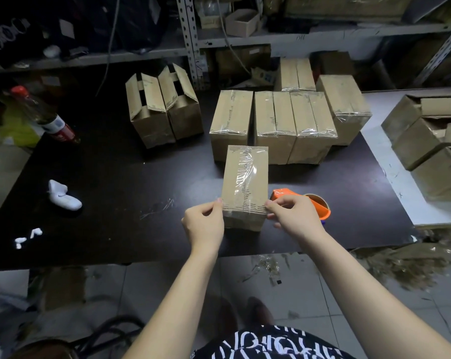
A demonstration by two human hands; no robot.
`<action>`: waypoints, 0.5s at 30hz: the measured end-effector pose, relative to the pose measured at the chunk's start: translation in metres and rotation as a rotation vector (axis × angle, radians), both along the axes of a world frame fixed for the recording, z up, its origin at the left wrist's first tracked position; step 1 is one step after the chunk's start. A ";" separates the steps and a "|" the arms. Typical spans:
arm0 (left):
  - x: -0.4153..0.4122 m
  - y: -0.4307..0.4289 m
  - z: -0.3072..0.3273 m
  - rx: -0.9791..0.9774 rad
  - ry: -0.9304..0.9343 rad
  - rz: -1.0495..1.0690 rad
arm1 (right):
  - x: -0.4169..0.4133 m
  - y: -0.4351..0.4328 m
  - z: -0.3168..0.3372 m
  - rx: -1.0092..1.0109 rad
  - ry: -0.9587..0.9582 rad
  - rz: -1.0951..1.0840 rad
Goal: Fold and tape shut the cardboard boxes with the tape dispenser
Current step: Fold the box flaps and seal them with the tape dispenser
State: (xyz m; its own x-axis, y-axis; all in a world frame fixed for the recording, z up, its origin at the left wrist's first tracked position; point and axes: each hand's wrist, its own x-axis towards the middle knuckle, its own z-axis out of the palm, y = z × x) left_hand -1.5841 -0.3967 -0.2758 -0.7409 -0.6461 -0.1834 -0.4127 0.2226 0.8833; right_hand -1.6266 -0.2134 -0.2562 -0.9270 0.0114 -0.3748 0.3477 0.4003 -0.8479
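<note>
Nearest the table's front edge, both hands sit at the near end of the taped box [245, 182]. The left hand [203, 224] is at its left corner and the right hand [294, 216] at its right, one on each side. Each hand is curled, with thumb and forefinger pinching at the top edge of the box where the clear tape folds over the end. Whether they nip the tape itself or only the cardboard I cannot tell.

The box stands on the dark table [115, 177] with its long axis running straight away from the person, and a wrinkled strip of tape lies down the middle seam. Neither hand is nearer; the box lies dead centre between them, so a push away or a lift would go evenly.

Just behind the right hand, touching nothing I can see but the table, is the orange tape dispenser [324, 211] — the right hand's to pick up, I'd judge.

Further back a row of sealed boxes [273, 117] stands shoulder to shoulder, close behind the box in hand. To the left, well apart, are two open boxes [162, 107] with flaps up — not yet done. More untaped cartons [426, 130] are heaped on the right.
</note>
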 end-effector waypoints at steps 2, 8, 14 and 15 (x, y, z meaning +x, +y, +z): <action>0.001 0.001 0.002 0.089 0.006 0.039 | -0.001 0.001 -0.001 0.009 -0.012 -0.006; 0.001 0.003 0.004 0.164 0.025 0.044 | -0.002 0.002 0.001 0.025 -0.019 -0.013; -0.002 0.007 0.001 0.427 0.039 0.190 | -0.003 0.002 -0.012 -0.185 -0.089 -0.167; -0.003 0.006 0.001 0.525 0.034 0.225 | -0.003 0.003 -0.014 -0.276 -0.131 -0.205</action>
